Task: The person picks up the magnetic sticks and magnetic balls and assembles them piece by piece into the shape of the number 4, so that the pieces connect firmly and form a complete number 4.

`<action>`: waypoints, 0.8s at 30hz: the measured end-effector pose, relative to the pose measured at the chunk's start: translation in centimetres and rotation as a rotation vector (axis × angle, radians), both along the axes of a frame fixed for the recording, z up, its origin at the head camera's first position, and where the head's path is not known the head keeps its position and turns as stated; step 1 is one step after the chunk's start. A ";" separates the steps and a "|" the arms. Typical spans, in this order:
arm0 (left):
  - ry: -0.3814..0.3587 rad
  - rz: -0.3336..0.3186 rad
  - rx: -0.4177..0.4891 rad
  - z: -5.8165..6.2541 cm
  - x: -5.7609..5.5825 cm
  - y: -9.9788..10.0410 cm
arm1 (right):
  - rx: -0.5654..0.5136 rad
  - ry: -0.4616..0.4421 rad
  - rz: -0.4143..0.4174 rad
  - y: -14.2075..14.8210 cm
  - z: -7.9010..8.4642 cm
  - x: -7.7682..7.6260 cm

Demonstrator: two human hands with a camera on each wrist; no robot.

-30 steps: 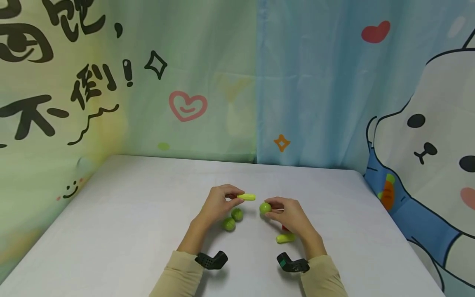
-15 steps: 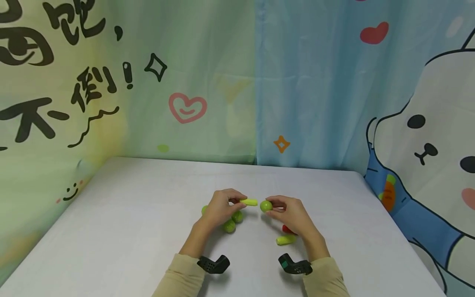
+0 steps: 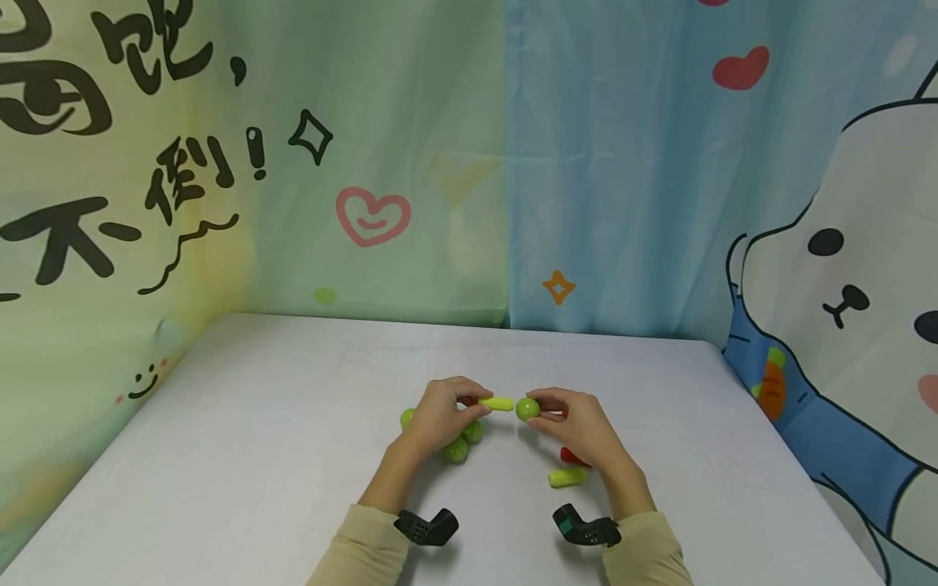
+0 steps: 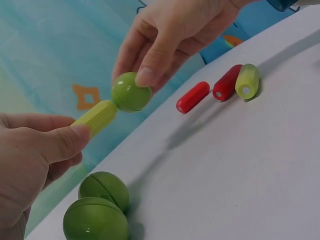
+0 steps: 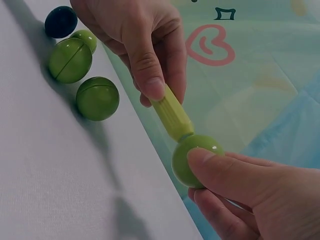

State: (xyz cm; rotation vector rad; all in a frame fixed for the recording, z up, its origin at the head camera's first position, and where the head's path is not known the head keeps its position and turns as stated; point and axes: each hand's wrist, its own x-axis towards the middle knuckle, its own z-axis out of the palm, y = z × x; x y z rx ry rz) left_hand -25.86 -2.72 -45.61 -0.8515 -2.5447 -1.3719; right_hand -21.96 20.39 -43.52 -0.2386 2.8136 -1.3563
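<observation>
My left hand (image 3: pixel 443 415) pinches a ribbed yellow-green toy rod (image 4: pixel 100 119) between thumb and fingers. Thumb and fingers of my right hand (image 3: pixel 575 419) hold a glossy green ball (image 5: pixel 192 161). Both pieces are raised above the white table, the rod's free end right at the ball; I cannot tell whether they touch. Below the left hand lie green balls with a seam line, one ball (image 4: pixel 95 220) in front of another ball (image 4: pixel 104 190). Past the right hand lie a red rod (image 4: pixel 193 97), a darker red rod (image 4: pixel 227 82) and a second yellow-green rod (image 4: pixel 247 81) with a silvery disc in its end.
A dark blue ball (image 5: pixel 61 22) and a lighter green ball (image 5: pixel 84 40) sit beyond the left hand in the right wrist view. The white table (image 3: pixel 293 456) ends at a printed curtain (image 3: pixel 410 122). Each wrist wears a black camera (image 3: pixel 427 527).
The left hand has moved right and slightly nearer with the rod, narrowing the gap to the ball. The right hand has barely shifted. Another green ball has come into view behind the left hand.
</observation>
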 end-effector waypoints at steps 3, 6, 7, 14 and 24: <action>-0.015 -0.005 -0.016 0.0 0.0 0.1 | -0.022 -0.005 0.006 0.0 -0.1 -0.1; -0.028 -0.004 -0.031 0.0 0.0 0.2 | -0.017 -0.003 0.007 0.0 -0.1 -0.1; -0.029 -0.002 -0.034 0.0 0.1 0.2 | -0.014 -0.002 0.006 0.0 -0.1 -0.1; -0.015 -0.019 -0.046 0.2 0.2 0.3 | -0.002 0.017 0.004 0.0 -0.1 0.0; 0.009 -0.052 -0.074 0.6 0.2 0.4 | -0.047 0.077 0.028 0.5 0.0 -0.1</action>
